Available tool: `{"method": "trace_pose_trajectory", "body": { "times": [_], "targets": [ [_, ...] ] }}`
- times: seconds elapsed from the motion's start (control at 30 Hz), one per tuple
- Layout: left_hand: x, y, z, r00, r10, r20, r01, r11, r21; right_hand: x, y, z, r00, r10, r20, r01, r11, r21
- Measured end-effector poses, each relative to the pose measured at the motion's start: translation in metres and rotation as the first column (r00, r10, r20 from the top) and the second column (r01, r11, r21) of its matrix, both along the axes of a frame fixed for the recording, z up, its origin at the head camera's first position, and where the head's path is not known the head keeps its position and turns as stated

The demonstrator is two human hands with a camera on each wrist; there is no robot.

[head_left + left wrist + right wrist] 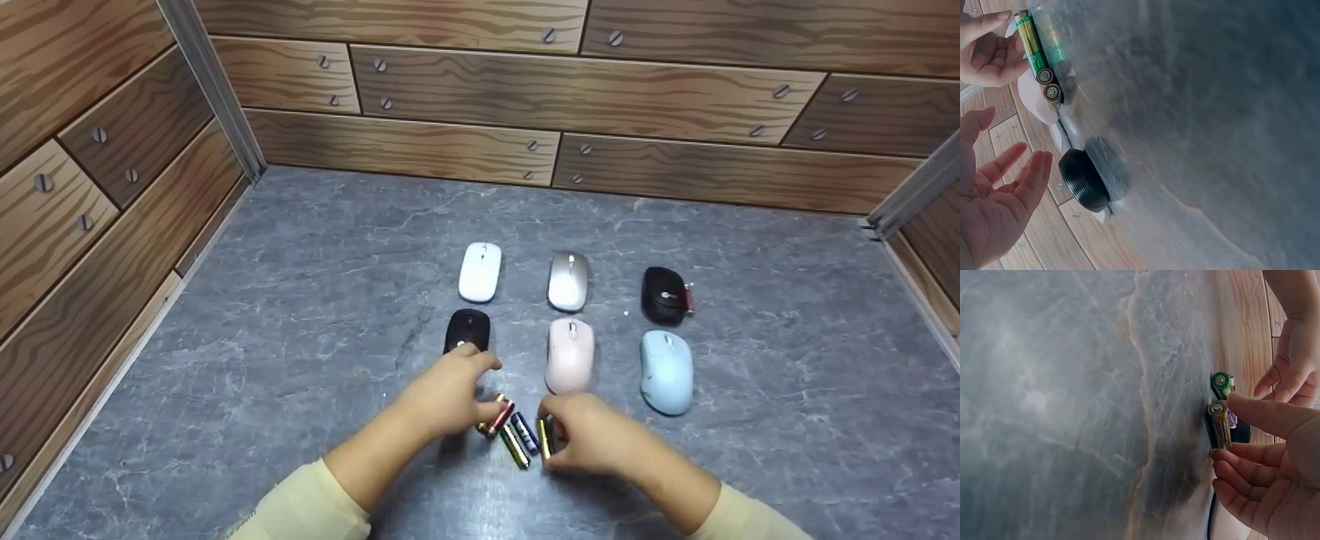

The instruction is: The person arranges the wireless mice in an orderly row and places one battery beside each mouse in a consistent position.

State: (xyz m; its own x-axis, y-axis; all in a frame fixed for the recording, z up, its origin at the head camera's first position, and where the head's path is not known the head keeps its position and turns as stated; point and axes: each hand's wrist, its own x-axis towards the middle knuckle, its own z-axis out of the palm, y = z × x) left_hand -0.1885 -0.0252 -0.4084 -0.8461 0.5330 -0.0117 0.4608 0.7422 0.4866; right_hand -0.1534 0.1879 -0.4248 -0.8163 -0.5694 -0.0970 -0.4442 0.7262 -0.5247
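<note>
My right hand is low over the tabletop, thumb and fingertips at either end of a gold-and-dark battery. The right wrist view shows the same battery between thumb and index finger. My left hand hovers with fingers spread, its thumb by a red battery and its fingers above a black mouse, partly covering it. The left wrist view shows that hand holding nothing. Between the hands lie a green battery and a blue battery. More batteries are partly hidden by the left thumb.
Ahead stand a white mouse, a silver mouse and a pink mouse. At right are a light blue mouse and another black mouse with a red object against its side. Wood-patterned walls border the grey tabletop.
</note>
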Motion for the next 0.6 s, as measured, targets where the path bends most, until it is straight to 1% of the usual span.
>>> {"method": "trace_pose_trajectory", "body": {
  "times": [0.13, 0.3, 0.47, 0.6],
  "targets": [
    [-0.0002, -0.0006, -0.0008, 1.0, 0.002, -0.003, -0.001, 1.0, 0.012, 0.002, -0.0021, 0.0, 1.0, -0.004, -0.021, 0.004, 1.0, 0.018],
    [0.0009, -0.001, -0.0019, 1.0, 0.007, 0.001, -0.007, 1.0, 0.009, 0.0046, -0.0041, -0.001, 0.998, -0.008, -0.066, 0.011, 0.999, 0.044],
    [0.0021, -0.0016, -0.0033, 1.0, -0.003, -0.013, 0.003, 1.0, 0.002, 0.0061, -0.0053, -0.0029, 0.997, -0.024, -0.076, 0.03, 0.997, 0.076],
    [0.0025, -0.0019, -0.0027, 1.0, -0.005, -0.009, 0.005, 1.0, 0.007, 0.0065, -0.0053, -0.0033, 0.996, -0.025, -0.082, 0.032, 0.995, 0.09]
  ]
}}
